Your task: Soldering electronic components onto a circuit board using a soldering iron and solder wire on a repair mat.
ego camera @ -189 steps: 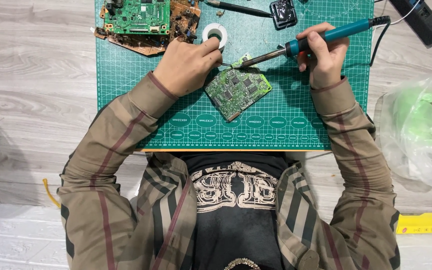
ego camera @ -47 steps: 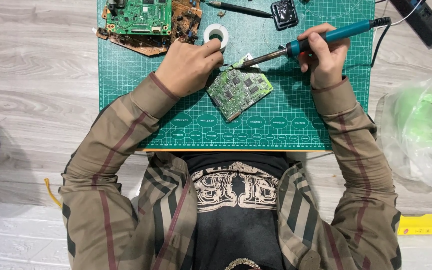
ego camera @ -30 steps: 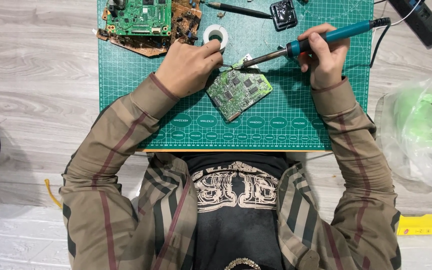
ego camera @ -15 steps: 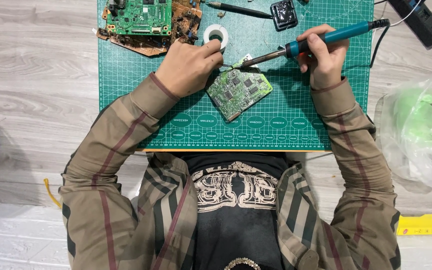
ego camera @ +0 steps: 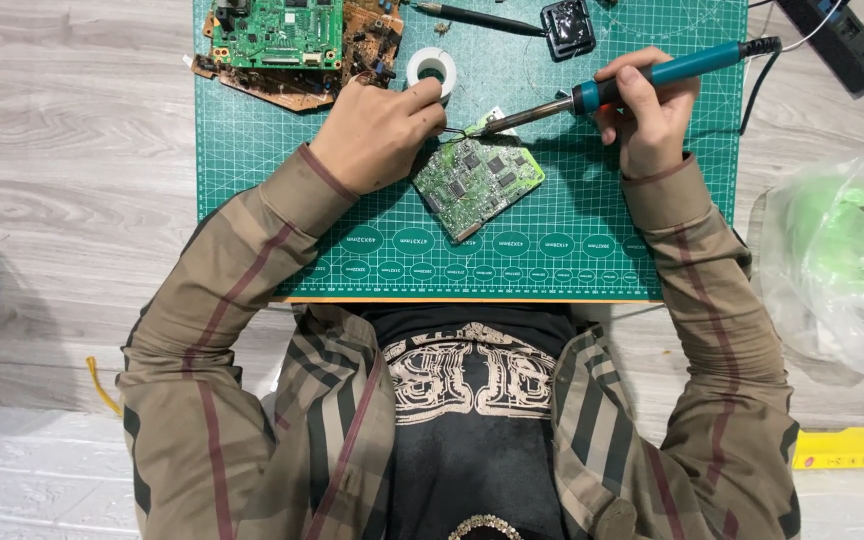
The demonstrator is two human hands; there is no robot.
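Holding the soldering iron (ego camera: 642, 78) by its teal handle, our right hand (ego camera: 647, 115) is closed around it like around a pen. The long axis of the iron runs from the upper right down to the lower left, so its metal tip lies to the left of the grip and meets the upper edge of the small green circuit board (ego camera: 477, 180). Our left hand (ego camera: 377, 135) is closed too, and its fingertips pinch a thin solder wire (ego camera: 449, 130) that points to the right, toward the same place. So the two hands come to one point from opposite sides, and the left hand is nearer to it than the right. The board lies tilted on the green cutting mat (ego camera: 252, 180), just below both hands. Just beside the left hand we see a white solder spool (ego camera: 432, 70). Farther up are a bigger green board (ego camera: 277, 35), a dark pen-like tool (ego camera: 482, 17), and a small black square holder (ego camera: 567, 25).
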